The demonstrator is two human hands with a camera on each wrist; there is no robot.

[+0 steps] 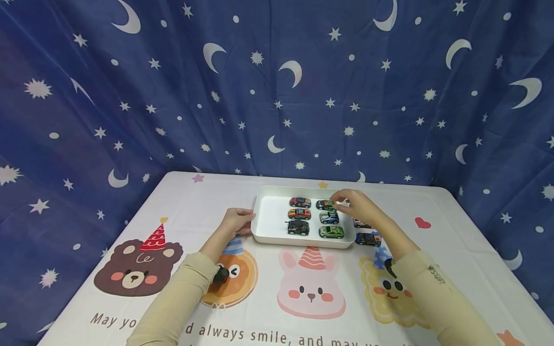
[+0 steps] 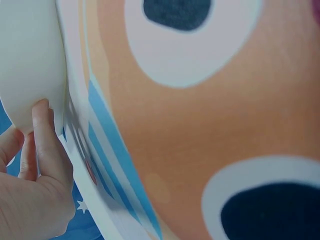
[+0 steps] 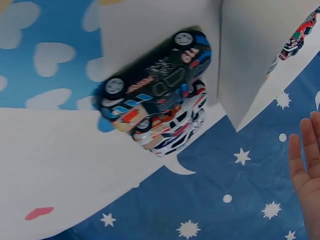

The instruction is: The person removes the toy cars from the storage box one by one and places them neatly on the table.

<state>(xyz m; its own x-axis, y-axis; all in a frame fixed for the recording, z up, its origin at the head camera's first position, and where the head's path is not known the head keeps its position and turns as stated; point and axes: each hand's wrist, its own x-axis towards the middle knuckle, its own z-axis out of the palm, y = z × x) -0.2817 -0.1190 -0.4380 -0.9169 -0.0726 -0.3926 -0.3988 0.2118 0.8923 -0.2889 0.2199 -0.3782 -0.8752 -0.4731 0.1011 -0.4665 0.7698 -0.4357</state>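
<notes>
A shallow white tray [image 1: 270,230] holds several toy cars in two columns. My left hand [image 1: 237,221] pinches its left wall, thumb and fingers at the edge in the left wrist view. Over the right side of the tray is my right hand [image 1: 357,206], its fingertips and thumb by the right end of a dark green toy car [image 1: 325,205]. A blue-and-white car [image 1: 329,217] and a green car [image 1: 331,232] sit below that one. The left column has a dark multicoloured car [image 1: 300,202], an orange-red car [image 1: 299,214] and a black vehicle [image 1: 298,228].
Outside the tray's right wall stand a dark blue toy car [image 1: 368,239] and a white one [image 3: 175,127], partly hidden by the right arm in the head view. A printed white cloth [image 1: 242,327] covers the table. Behind it hangs a blue star curtain [image 1: 277,96].
</notes>
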